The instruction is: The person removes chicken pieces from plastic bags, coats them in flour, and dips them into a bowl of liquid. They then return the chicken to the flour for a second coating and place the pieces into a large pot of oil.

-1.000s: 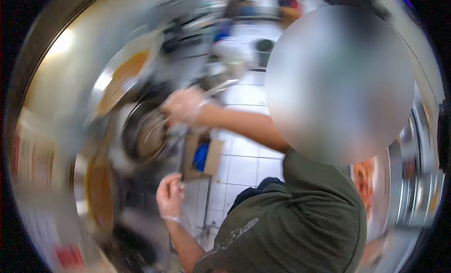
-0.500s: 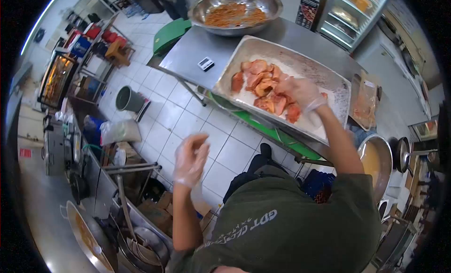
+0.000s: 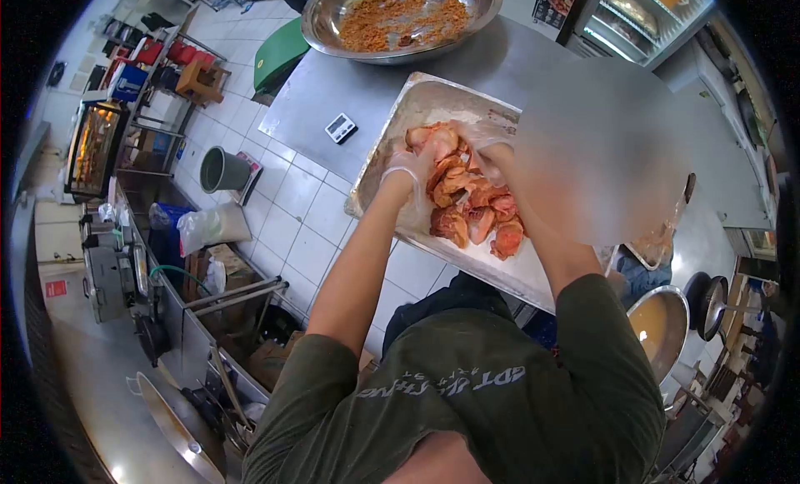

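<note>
A pile of raw reddish chicken pieces [image 3: 467,197] lies on white flour in a big metal tray [image 3: 367,180]. My left hand [image 3: 407,166], in a clear plastic glove, closes around chicken at the pile's left side. Across from it, my right hand [image 3: 487,137], gloved too, grips the far upper side of the pile, its fingertips partly hidden among the pieces. Both hands are inside the tray, close together. A grey blurred patch covers the tray's right part.
Behind the tray stands a wide steel bowl [image 3: 312,22] with orange-brown crumbs. A small digital timer [image 3: 340,128] rests on the steel table [image 3: 304,97]. To my right are a pot of yellowish liquid [image 3: 658,321] and a pan [image 3: 712,307]. A grey bucket [image 3: 222,171] is on the floor.
My left hand has come from over the floor into the tray and onto the chicken. My right hand has moved up and left to the pile's far side, and the pieces are bunched closer.
</note>
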Demonstrator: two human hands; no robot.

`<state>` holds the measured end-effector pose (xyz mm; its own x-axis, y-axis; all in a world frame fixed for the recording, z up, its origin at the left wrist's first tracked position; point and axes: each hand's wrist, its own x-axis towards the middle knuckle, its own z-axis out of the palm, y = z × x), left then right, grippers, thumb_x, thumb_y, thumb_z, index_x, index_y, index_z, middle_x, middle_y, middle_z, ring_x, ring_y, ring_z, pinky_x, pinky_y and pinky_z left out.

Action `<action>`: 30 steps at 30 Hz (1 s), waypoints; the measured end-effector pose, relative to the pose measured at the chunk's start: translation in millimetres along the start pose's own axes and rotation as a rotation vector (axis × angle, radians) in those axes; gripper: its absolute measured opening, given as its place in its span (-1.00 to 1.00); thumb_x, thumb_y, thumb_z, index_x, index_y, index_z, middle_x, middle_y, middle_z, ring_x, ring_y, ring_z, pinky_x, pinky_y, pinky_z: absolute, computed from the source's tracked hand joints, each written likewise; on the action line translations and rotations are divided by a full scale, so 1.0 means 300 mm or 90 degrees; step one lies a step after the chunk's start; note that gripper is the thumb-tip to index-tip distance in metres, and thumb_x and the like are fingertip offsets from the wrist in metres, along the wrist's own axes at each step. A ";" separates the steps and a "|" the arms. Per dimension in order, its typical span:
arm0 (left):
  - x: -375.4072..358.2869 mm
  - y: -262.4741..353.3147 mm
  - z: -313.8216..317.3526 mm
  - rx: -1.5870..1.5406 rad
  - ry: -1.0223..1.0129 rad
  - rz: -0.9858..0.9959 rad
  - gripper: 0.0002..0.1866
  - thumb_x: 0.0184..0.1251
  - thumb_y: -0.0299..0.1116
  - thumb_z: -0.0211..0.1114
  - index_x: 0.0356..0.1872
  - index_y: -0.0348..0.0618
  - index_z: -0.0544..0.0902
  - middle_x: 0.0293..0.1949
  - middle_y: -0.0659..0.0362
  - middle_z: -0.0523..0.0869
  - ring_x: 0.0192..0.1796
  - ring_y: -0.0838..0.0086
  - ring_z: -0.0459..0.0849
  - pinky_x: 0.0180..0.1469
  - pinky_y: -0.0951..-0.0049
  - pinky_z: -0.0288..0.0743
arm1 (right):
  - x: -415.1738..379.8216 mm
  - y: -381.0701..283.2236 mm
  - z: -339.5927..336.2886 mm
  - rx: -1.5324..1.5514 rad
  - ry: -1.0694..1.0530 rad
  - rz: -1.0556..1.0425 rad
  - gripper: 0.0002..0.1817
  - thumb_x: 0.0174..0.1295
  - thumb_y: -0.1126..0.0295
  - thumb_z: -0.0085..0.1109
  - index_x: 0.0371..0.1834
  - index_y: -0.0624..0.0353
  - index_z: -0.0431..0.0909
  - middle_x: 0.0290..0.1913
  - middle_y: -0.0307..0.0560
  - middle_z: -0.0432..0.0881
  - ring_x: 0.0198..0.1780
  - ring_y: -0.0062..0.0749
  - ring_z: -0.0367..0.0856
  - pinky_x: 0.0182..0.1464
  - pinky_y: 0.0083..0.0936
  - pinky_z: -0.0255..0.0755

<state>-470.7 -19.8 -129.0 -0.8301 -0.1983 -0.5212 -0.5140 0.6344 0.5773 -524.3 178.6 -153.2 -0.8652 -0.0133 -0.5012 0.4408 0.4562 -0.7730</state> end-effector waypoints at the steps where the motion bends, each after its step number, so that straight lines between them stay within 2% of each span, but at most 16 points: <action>1: -0.034 0.047 -0.022 -0.017 0.002 -0.001 0.03 0.18 0.37 0.16 0.49 -0.20 0.15 0.31 -0.28 0.47 0.31 -0.11 0.51 0.31 0.20 0.42 | 0.046 -0.018 0.012 -0.002 -0.076 0.014 -0.14 0.17 -0.27 0.17 0.25 0.33 0.51 0.15 0.21 0.64 0.08 0.03 0.63 0.14 -0.23 0.46; 5: -0.037 0.130 0.014 -0.229 0.021 -0.087 -0.01 0.20 0.35 0.19 0.49 -0.12 0.17 0.26 -0.23 0.53 0.27 -0.01 0.56 0.19 0.17 0.52 | 0.083 -0.079 -0.006 -0.165 -0.191 -0.109 -0.12 0.11 -0.33 0.18 0.11 0.37 0.58 0.04 0.32 0.67 0.03 0.07 0.66 0.09 -0.20 0.49; 6: -0.027 0.143 0.005 -0.228 -0.031 -0.060 -0.07 0.23 0.29 0.22 0.47 -0.10 0.20 0.20 -0.17 0.56 0.19 0.04 0.59 0.16 0.22 0.52 | 0.055 -0.091 -0.019 -0.249 -0.178 -0.181 -0.13 0.10 -0.34 0.18 0.06 0.38 0.61 0.00 0.33 0.68 0.02 0.07 0.67 0.07 -0.19 0.49; 7: -0.022 0.148 -0.008 -0.226 -0.084 -0.036 -0.14 0.27 0.23 0.24 0.45 -0.08 0.22 0.15 -0.11 0.60 0.12 0.10 0.62 0.13 0.27 0.52 | 0.001 -0.098 -0.027 -0.254 -0.120 -0.195 -0.28 0.17 -0.23 0.13 -0.02 0.31 0.64 -0.26 0.26 0.71 -0.15 -0.04 0.70 -0.03 -0.28 0.53; 10: 0.001 0.140 0.031 -0.280 -0.263 0.059 -0.34 0.36 0.07 0.25 0.35 -0.08 0.38 0.02 0.00 0.68 0.00 0.22 0.66 0.10 0.34 0.51 | -0.339 -0.262 -0.128 -0.278 -0.096 -0.144 -0.34 0.27 -0.15 0.05 -0.15 0.40 0.64 -0.18 0.37 0.68 -0.09 0.18 0.66 -0.03 -0.09 0.46; 12: 0.000 0.182 0.044 -0.197 -0.364 0.210 -0.47 0.38 -0.03 0.24 0.24 -0.10 0.49 -0.06 0.04 0.71 -0.04 0.29 0.67 0.08 0.36 0.52 | -0.461 -0.177 -0.140 -0.308 0.063 0.000 -0.54 0.31 0.06 0.03 -0.18 0.31 0.63 -0.24 0.32 0.69 -0.14 0.13 0.68 -0.06 -0.13 0.50; 13: -0.025 0.222 0.028 -0.091 -0.390 0.320 -0.54 0.38 -0.08 0.25 0.18 -0.12 0.55 -0.10 0.05 0.72 -0.06 0.33 0.67 0.06 0.37 0.52 | -0.508 -0.045 -0.179 -0.463 0.079 -0.133 -0.46 0.32 -0.01 0.01 -0.20 0.37 0.62 -0.24 0.37 0.66 -0.13 0.18 0.66 -0.06 -0.09 0.48; 14: -0.048 0.258 0.018 0.014 -0.405 0.432 -0.60 0.38 -0.12 0.25 0.12 -0.13 0.60 -0.15 0.06 0.73 -0.07 0.37 0.68 0.04 0.37 0.53 | -0.572 -0.030 -0.207 -0.524 0.072 -0.109 -0.45 0.32 -0.04 0.02 -0.14 0.34 0.62 -0.19 0.42 0.64 -0.08 0.23 0.64 -0.04 -0.07 0.47; 15: -0.084 0.267 0.017 -0.029 -0.399 0.504 -0.70 0.36 -0.19 0.26 -0.04 -0.15 0.69 -0.23 0.02 0.75 -0.07 0.34 0.69 0.08 0.34 0.53 | -0.637 -0.015 -0.236 -0.586 0.063 -0.085 -0.43 0.31 -0.07 0.03 -0.07 0.32 0.61 -0.14 0.47 0.62 -0.04 0.28 0.62 -0.01 -0.05 0.47; 17: 0.001 0.231 0.083 0.145 -0.352 0.631 -0.56 0.31 -0.07 0.29 0.09 -0.12 0.64 -0.10 0.01 0.73 0.04 0.25 0.66 0.15 0.28 0.50 | -0.720 -0.021 -0.265 -0.444 0.099 0.167 -0.37 0.29 -0.13 0.09 0.13 0.24 0.57 0.02 0.50 0.59 0.08 0.29 0.58 0.09 -0.06 0.47; 18: 0.035 0.220 0.103 0.234 -0.321 0.693 -0.49 0.28 -0.02 0.31 0.15 -0.10 0.62 -0.04 0.00 0.72 0.09 0.21 0.65 0.19 0.25 0.49 | -0.719 0.104 -0.279 -0.352 0.162 0.232 -0.29 0.27 -0.19 0.11 0.18 0.27 0.54 0.07 0.50 0.57 0.13 0.26 0.56 0.13 -0.09 0.45; 19: 0.012 0.241 0.077 0.329 -0.317 0.635 -0.38 0.19 0.07 0.35 0.20 -0.08 0.58 0.04 -0.02 0.68 0.14 0.17 0.61 0.23 0.23 0.46 | -0.714 0.189 -0.276 -0.256 0.224 0.295 -0.21 0.26 -0.25 0.13 0.24 0.29 0.52 0.12 0.49 0.56 0.19 0.23 0.54 0.17 -0.11 0.44; 22: -0.052 0.272 0.021 0.549 -0.316 0.500 -0.08 -0.04 0.29 0.42 0.34 -0.01 0.46 0.21 -0.04 0.57 0.30 0.09 0.48 0.30 0.16 0.41 | -0.718 0.267 -0.240 0.137 0.261 0.260 0.03 0.14 -0.40 0.17 0.30 0.43 0.43 0.24 0.41 0.51 0.31 0.03 0.47 0.29 -0.23 0.36; 25: 0.008 0.253 0.092 0.622 -0.344 0.419 0.06 -0.19 0.38 0.44 0.39 0.04 0.39 0.28 -0.02 0.49 0.41 0.10 0.34 0.29 0.08 0.42 | -0.573 0.457 -0.180 0.323 0.169 0.294 0.16 0.07 -0.52 0.10 0.41 0.37 0.32 0.48 0.23 0.28 0.43 -0.06 0.31 0.39 -0.23 0.21; 27: 0.003 0.249 0.095 0.600 -0.354 0.444 0.04 -0.21 0.32 0.47 0.37 0.01 0.41 0.26 -0.03 0.52 0.36 0.13 0.41 0.27 0.12 0.43 | -0.563 0.317 -0.069 0.242 0.233 0.339 0.03 0.11 -0.35 0.24 0.44 0.27 0.32 0.46 0.25 0.30 0.39 -0.10 0.35 0.37 -0.24 0.24; 30: 0.127 0.179 0.145 0.397 -0.463 0.397 -0.05 -0.17 0.12 0.51 0.33 -0.05 0.43 0.17 -0.07 0.60 0.22 0.15 0.55 0.23 0.20 0.47 | -0.459 0.321 -0.008 0.317 0.222 0.205 0.03 0.00 -0.12 0.47 0.38 0.44 0.31 0.33 0.25 0.43 0.31 -0.09 0.45 0.29 -0.33 0.37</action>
<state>-520.5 39.2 -145.4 -0.4766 0.6322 -0.6108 0.3092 0.7710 0.5567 -363.2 226.5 -157.6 -0.6622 0.3799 -0.6459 0.6739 -0.0751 -0.7350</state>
